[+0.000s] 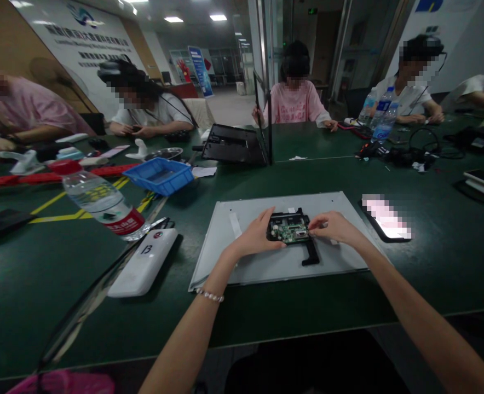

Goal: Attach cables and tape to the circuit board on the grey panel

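A green circuit board [293, 233] sits in a black plastic frame [311, 253] on a flat white panel [262, 269]. The frame has an arm sticking out toward the panel's near edge. My left hand [255, 234] grips the board's left side, thumb at the near edge and fingers at the far edge. At the board's right edge, my right hand [334, 227] has its thumb and fingertips pinched together. Whatever lies between those fingertips is too small to tell.
Left of the panel are a white device marked 13 [145, 265], a tilted water bottle [102, 202] and a blue tray [160, 176]. A lit phone [385, 218] lies to the right. Farther back are a black panel [234, 144], water bottles [384, 115] and several seated people.
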`<state>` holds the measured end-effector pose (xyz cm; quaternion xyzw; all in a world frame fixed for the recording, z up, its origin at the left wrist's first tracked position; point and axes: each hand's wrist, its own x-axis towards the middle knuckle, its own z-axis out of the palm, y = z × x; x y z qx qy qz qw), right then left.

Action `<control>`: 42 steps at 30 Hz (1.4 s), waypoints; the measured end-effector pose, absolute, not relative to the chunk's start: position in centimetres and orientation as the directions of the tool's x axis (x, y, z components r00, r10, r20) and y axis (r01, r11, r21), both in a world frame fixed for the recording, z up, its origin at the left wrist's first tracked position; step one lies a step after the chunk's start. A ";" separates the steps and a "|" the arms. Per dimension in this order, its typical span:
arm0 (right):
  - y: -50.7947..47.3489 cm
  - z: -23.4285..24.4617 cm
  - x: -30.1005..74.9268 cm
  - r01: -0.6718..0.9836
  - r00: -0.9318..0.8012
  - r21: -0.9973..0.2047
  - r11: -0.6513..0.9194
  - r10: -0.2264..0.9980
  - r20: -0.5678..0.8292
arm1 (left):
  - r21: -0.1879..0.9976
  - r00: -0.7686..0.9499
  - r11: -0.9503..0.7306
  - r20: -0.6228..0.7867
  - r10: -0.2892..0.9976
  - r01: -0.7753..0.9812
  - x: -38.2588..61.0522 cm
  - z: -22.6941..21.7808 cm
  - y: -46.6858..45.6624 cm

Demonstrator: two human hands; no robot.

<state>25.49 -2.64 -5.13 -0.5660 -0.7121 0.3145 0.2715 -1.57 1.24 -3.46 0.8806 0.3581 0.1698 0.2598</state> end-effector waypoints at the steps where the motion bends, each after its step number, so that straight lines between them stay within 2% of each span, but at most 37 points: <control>1: -2.7 -5.1 25.5 0.652 -0.206 -0.741 0.160 0.978 0.031 | 0.581 0.686 -0.609 0.116 0.718 0.540 -1.6 -3.5 1.3; 7: -2.8 -4.6 25.4 0.621 -0.198 -0.764 0.174 0.978 0.062 | 0.554 0.699 -0.638 0.136 0.702 0.534 -1.4 -2.9 0.8; 11: -2.7 -4.5 25.4 0.596 -0.185 -0.778 0.198 0.977 0.107 | 0.493 0.670 -0.668 0.209 0.712 0.557 -1.6 -1.1 0.4; 14: -2.7 -4.4 25.4 0.595 -0.169 -0.777 0.206 0.977 0.129 | 0.423 0.535 -0.624 0.321 0.781 0.657 -2.9 -0.4 1.4; 17: -2.7 -4.3 25.4 0.596 -0.150 -0.774 0.211 0.977 0.151 | 0.350 0.333 -0.480 0.404 0.852 0.805 -5.5 -1.3 3.3; 19: -2.7 -4.2 25.4 0.603 -0.141 -0.768 0.214 0.977 0.161 | 0.344 0.227 -0.362 0.375 0.899 0.866 -7.3 -2.5 4.5; 22: -2.8 -4.1 25.7 0.608 -0.154 -0.763 0.221 0.975 0.161 | 0.407 0.187 -0.294 0.281 0.941 0.865 -9.1 -3.9 5.7; 26: -2.9 -4.1 26.0 0.608 -0.172 -0.762 0.222 0.974 0.147 | 0.426 0.241 -0.315 0.220 0.945 0.848 -9.5 -4.5 6.1; 32: -2.8 -4.2 25.7 0.622 -0.170 -0.752 0.215 0.976 0.139 | 0.412 0.255 -0.337 0.243 0.936 0.847 -9.0 -4.1 5.8; 37: -2.9 -4.0 25.6 0.634 -0.150 -0.739 0.229 0.974 0.172 | 0.499 0.190 -0.319 0.293 0.937 0.806 -9.1 -3.3 5.7; 39: -3.0 -3.8 25.6 0.628 -0.143 -0.739 0.243 0.970 0.197 | 0.596 0.132 -0.290 0.295 0.946 0.748 -9.3 -2.9 5.9; 42: -3.2 -3.5 25.5 0.626 -0.112 -0.737 0.256 0.964 0.240 | 0.796 0.062 -0.247 0.256 0.965 0.553 -9.8 -2.2 5.9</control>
